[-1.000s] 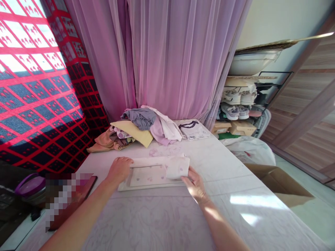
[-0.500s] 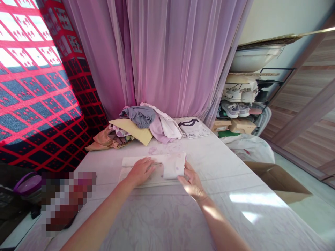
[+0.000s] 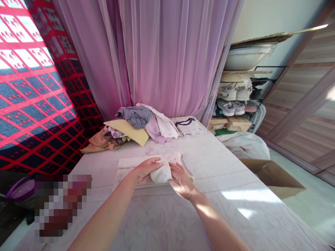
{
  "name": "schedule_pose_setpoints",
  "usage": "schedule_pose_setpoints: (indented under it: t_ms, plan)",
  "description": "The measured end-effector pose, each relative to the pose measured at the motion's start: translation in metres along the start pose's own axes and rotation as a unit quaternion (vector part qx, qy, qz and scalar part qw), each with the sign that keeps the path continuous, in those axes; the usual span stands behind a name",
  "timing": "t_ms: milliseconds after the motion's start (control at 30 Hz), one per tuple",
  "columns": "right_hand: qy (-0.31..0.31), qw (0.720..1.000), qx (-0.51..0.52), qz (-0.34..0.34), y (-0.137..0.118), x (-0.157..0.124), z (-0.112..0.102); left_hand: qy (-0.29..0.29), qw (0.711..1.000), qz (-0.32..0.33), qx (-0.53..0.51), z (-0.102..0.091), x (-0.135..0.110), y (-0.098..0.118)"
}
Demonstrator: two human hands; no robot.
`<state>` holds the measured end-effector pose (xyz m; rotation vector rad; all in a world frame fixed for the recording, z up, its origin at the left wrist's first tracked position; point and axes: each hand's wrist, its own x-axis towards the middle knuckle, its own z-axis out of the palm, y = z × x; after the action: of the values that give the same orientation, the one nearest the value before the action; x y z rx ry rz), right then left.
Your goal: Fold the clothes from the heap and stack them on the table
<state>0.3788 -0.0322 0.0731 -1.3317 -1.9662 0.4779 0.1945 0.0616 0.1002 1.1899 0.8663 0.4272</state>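
Observation:
A white garment with small lilac dots (image 3: pixel 136 170) lies folded flat on the table, with a purple-trimmed edge showing at its right. My left hand (image 3: pixel 148 169) rests across its middle, fingers curled over a bunched fold of the cloth (image 3: pixel 162 175). My right hand (image 3: pixel 181 181) presses against that same fold from the right, so the two hands nearly meet. The part of the cloth beneath my palms is hidden.
A heap of mixed clothes (image 3: pixel 136 123) and a white T-shirt with a dark collar (image 3: pixel 190 128) lie at the table's far end. Sheer pink curtains (image 3: pixel 167 59) hang behind. A cardboard box (image 3: pixel 272 176) and white plastic bag (image 3: pixel 243 145) sit beyond the right edge.
My hands have moved closer together. The folded flap, earlier lying flat at the right, is now bunched and drawn leftward under my fingers. The view has shifted slightly left.

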Motion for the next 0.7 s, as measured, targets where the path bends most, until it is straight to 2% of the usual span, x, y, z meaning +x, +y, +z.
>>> schedule_pose_setpoints:
  t_ms: [67, 133, 333, 433, 533, 700]
  plan:
    - [-0.014, 1.0, 0.007, 0.016, -0.002, 0.002, -0.001, -0.058, 0.998, -0.015, -0.009, -0.003, -0.004, 0.003]
    - [-0.032, 0.999, 0.015, 0.028, -0.005, 0.004, -0.003, -0.085, 0.996, -0.02, 0.001, -0.004, -0.007, 0.005]
    - [-0.053, 0.996, 0.055, 0.037, 0.004, 0.008, -0.014, -0.012, 1.0, -0.02, 0.014, -0.004, -0.009, 0.002]
    - [-0.009, 0.996, 0.069, 0.052, 0.024, 0.016, -0.023, -0.022, 0.999, -0.032, -0.015, -0.006, -0.011, -0.002]
    - [0.03, 0.995, -0.002, 0.099, 0.049, 0.026, -0.028, -0.042, 0.997, -0.048, -0.03, -0.009, -0.016, -0.005]
    - [-0.061, 0.971, -0.155, 0.171, 0.074, 0.03, -0.025, 0.003, 0.999, -0.022, -0.035, -0.015, -0.028, -0.007]
